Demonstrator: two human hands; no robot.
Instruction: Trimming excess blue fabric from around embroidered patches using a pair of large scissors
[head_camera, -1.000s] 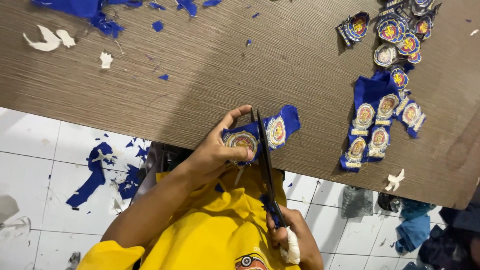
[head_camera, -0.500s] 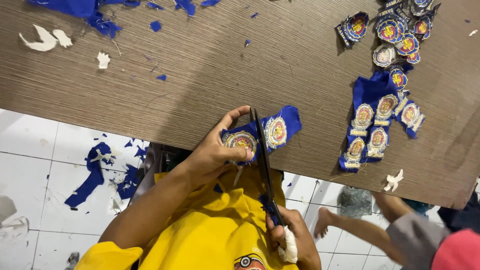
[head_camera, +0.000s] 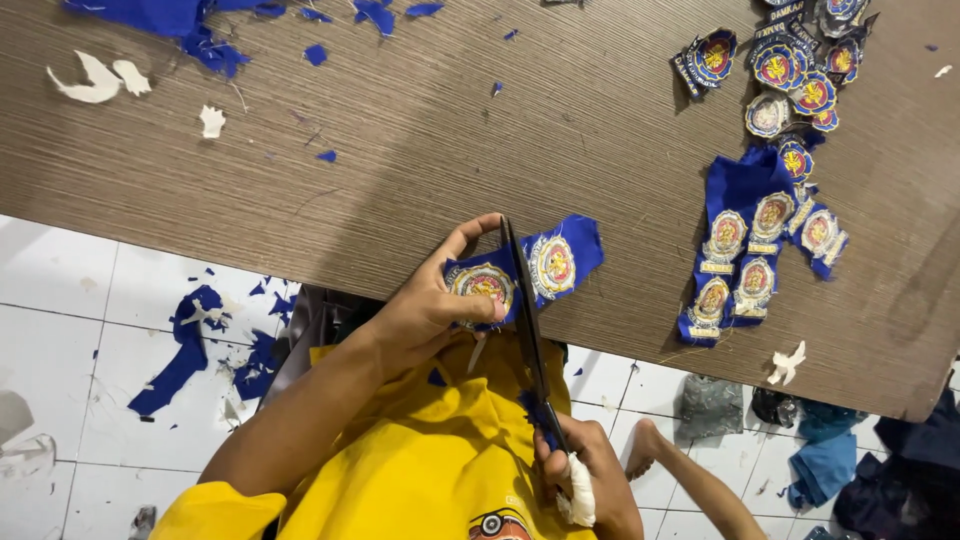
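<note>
Scissors (head_camera: 527, 320): lower centre, long axis near-vertical, tips toward frame top, blades nearly together on blue badge strip (head_camera: 525, 270). Right hand (head_camera: 585, 480) clamped on handles; left hand (head_camera: 435, 300) pinches strip at wooden table (head_camera: 400, 180) edge.

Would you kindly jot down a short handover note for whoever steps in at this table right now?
Left hand: pinches a strip of blue cloth badges at the near table edge.
Right hand: grips the scissors, one finger wrapped in white; blades are set between two badges on the strip.
Done: a pile of cut-out badges lies far right.
Left: the held strip, and an uncut blue sheet of badges at right.
Blue scraps litter the table and the floor.
</note>
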